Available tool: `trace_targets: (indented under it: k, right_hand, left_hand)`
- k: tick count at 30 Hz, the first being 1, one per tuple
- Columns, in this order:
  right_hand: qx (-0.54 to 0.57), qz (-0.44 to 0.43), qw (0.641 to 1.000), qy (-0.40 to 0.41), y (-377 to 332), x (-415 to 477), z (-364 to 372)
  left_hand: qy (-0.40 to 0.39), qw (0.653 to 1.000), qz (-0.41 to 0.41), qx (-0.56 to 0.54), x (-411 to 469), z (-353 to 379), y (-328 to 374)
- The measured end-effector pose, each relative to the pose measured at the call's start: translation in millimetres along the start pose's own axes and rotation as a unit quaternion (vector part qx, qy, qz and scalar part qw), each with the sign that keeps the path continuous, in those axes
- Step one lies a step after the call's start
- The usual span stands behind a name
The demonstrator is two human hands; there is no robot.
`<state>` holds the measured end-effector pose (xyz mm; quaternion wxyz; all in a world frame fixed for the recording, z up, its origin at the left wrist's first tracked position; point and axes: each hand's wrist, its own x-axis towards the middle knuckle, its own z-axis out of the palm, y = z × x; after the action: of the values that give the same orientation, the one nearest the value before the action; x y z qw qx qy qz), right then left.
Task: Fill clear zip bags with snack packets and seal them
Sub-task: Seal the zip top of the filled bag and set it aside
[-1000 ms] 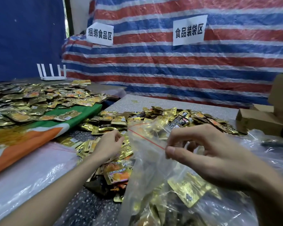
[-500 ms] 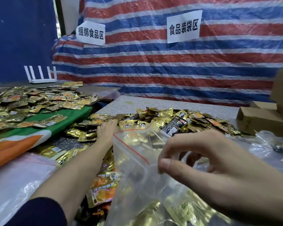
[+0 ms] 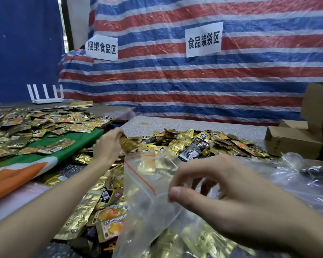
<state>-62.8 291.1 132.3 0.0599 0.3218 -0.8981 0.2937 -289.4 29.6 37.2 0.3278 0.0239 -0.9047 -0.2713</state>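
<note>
A clear zip bag [image 3: 147,185] with a red seal line stands open in front of me, gold packets showing through its lower part. My right hand [image 3: 231,198] pinches the bag's rim near the red line and holds the mouth up. My left hand [image 3: 108,146] is stretched out past the bag's far edge and grips a few gold snack packets [image 3: 128,145], lifted just above the pile. A heap of gold snack packets [image 3: 203,144] covers the speckled table behind and left of the bag.
A second spread of gold packets [image 3: 35,125] lies on a green and orange cloth [image 3: 50,159] at the left. Cardboard boxes [image 3: 295,140] stand at the right, crumpled clear plastic [image 3: 306,174] in front of them. A white router [image 3: 45,95] sits far left.
My left hand reached forward into the pile, closed on some packets and lifted them. My right hand kept its pinch on the bag's rim. The camera moved closer.
</note>
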Motion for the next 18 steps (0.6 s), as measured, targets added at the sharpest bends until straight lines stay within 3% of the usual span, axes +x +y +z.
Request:
trace_targets:
  k: [8, 12, 18]
  right_hand:
    - [0.002, 0.011, 1.000, -0.020, -12.0, -1.2, 4.5]
    - [-0.017, 0.008, 1.000, -0.019, -17.2, -0.9, 9.5]
    - [0.000, -0.024, 1.000, -0.008, -29.3, 1.2, 16.9]
  left_hand:
    - [0.104, 0.981, 0.135, -0.096, -16.2, -109.1, 22.0]
    - [0.125, 0.964, 0.142, -0.187, -29.2, -177.4, 53.6]
    - [0.043, 0.951, 0.135, -0.274, -58.2, -240.1, 95.5]
